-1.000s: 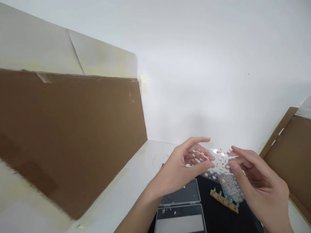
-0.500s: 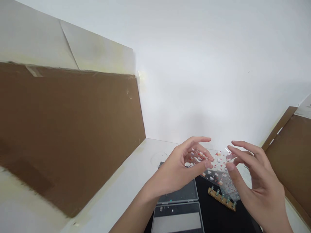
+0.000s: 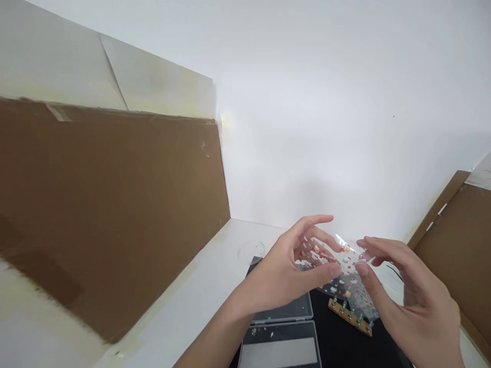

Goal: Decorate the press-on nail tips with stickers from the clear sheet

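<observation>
A clear plastic bag (image 3: 347, 278), printed with small red, white and orange figures, hangs between my two hands. My left hand (image 3: 293, 268) grips its left side between thumb and bent fingers, with the index finger stretched out above. At the bag's upper right, my right hand (image 3: 412, 291) pinches the film with thumb and fingertips. The film looks creased, and part of it shows through behind my left fingers. Just below the bag, a small wooden strip (image 3: 350, 318) bears several upright pegs with greenish glassy tops.
An open shallow case (image 3: 314, 340) with small bits and a pale strip inside lies below my left wrist, on a black surface (image 3: 337, 350). Brown cardboard panels stand at left (image 3: 126, 204) and right (image 3: 452, 240). A white wall (image 3: 307, 128) rises behind.
My right hand has lowered slightly, and its fingers have drawn together on the bag. The bag's top edge has shifted and creased. My left hand has barely moved.
</observation>
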### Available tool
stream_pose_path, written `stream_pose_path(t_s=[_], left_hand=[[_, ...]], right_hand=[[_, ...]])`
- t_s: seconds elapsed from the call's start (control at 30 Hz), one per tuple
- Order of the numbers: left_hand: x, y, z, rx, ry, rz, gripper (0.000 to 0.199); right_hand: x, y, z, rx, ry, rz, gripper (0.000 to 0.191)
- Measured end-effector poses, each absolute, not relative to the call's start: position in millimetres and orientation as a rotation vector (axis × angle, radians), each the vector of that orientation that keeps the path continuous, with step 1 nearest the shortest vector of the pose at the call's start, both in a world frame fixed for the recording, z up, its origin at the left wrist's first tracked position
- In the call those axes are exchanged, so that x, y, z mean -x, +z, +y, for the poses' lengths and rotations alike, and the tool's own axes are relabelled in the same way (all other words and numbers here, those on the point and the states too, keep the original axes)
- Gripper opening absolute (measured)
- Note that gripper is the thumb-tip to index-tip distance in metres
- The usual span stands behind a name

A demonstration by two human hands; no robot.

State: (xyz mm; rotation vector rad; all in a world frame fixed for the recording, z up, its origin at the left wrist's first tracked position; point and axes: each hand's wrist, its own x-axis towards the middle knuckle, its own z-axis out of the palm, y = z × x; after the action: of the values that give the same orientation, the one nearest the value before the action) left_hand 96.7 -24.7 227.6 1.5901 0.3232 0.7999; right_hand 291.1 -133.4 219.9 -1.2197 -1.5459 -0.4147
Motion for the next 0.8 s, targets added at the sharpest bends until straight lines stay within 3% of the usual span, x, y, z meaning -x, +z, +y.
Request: stream_pose_path(t_s=[0.8], left_hand=[[-99.7,229.1,-25.9,-1.426,0.740,0.287,0.063]], right_hand=[[-294.8,222.1,-133.0,1.232,-0.427,-1.520,0.008]])
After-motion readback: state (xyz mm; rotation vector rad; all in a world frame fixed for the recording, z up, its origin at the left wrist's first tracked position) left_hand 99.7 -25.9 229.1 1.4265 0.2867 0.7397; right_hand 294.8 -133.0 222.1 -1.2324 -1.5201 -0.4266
